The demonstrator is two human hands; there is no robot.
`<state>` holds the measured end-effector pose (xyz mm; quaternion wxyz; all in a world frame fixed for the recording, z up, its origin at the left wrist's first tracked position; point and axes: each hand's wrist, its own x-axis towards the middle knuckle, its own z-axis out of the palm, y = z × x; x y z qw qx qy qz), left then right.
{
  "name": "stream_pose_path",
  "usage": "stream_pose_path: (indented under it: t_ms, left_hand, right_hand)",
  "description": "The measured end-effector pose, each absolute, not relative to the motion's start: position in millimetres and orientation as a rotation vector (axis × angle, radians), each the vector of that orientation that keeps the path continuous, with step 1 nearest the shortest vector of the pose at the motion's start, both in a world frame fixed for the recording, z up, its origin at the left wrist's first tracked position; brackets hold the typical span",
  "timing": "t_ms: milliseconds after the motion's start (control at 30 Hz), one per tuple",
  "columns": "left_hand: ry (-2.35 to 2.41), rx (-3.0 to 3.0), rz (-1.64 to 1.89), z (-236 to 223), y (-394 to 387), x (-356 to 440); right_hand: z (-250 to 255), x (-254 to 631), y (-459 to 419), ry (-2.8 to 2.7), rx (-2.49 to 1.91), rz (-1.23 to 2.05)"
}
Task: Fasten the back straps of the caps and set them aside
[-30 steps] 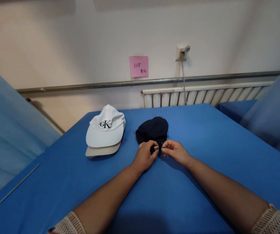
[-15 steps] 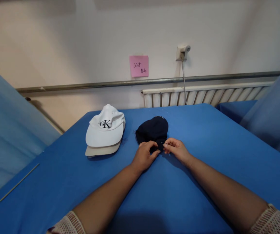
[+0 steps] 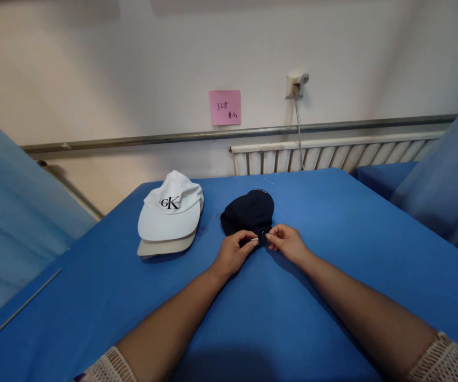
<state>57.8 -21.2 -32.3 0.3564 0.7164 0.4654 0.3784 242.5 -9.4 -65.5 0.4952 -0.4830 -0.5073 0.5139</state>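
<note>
A blue-covered table (image 3: 221, 329) carries a black-lettered white baseball cap (image 3: 167, 227) stacked on a beige cap (image 3: 165, 248), both at nine o'clock from the navy baseball cap (image 3: 244, 209), which lies between table middle and far edge, its brim (image 3: 265, 200) toward one o'clock. At the navy cap's four o'clock, the right hand (image 3: 290, 246) has thumb and fingertips pinched together on the dark strap (image 3: 262, 240); at its seven o'clock, the left hand (image 3: 229, 257) pinches a small pale clasp (image 3: 255, 239) between thumb and finger, just short of the other fingertips.

Both hands (image 3: 231, 255) pinch, forearms (image 3: 175, 318) slanted inward.
</note>
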Motion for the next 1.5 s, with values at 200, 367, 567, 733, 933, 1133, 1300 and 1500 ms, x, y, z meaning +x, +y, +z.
stream_pose_path:
  t_ms: [200, 367, 567, 733, 933, 1133, 1300, 1500]
  left_hand:
    - [1.200, 1.831, 0.962, -34.0, -19.8, 57.1]
    - [1.195, 1.835, 0.953, -34.3, -20.5, 57.3]
    - [1.195, 1.855, 0.957, -32.5, -21.2, 58.3]
    - [1.216, 1.857, 0.960, -32.3, -20.9, 58.9]
    - [1.243, 1.856, 0.975, -34.1, -19.5, 58.3]
    - [1.281, 1.847, 0.965, -31.9, -20.7, 58.6]
    - [1.285, 1.859, 0.965, -31.0, -21.2, 58.3]
    - [1.285, 1.848, 0.988, -32.0, -20.1, 58.4]
  right_hand:
    - [-64.3, 241.8, -9.6, -1.215, -1.162, 1.258]
    - [-64.4, 240.7, -10.1, -1.191, -1.167, 1.248]
    - [-63.5, 240.1, -11.3, -1.191, -1.162, 1.226]
    - [-64.8, 240.4, -11.4, -1.196, -1.169, 1.232]
    - [-65.5, 241.3, -10.2, -1.177, -1.168, 1.241]
    - [-66.4, 246.5, -5.3, -1.025, -1.227, 1.265]
    - [-62.5, 246.9, -5.5, -1.010, -1.253, 1.284]
    - [-45.3, 242.2, -23.0, -0.912, -1.280, 1.525]
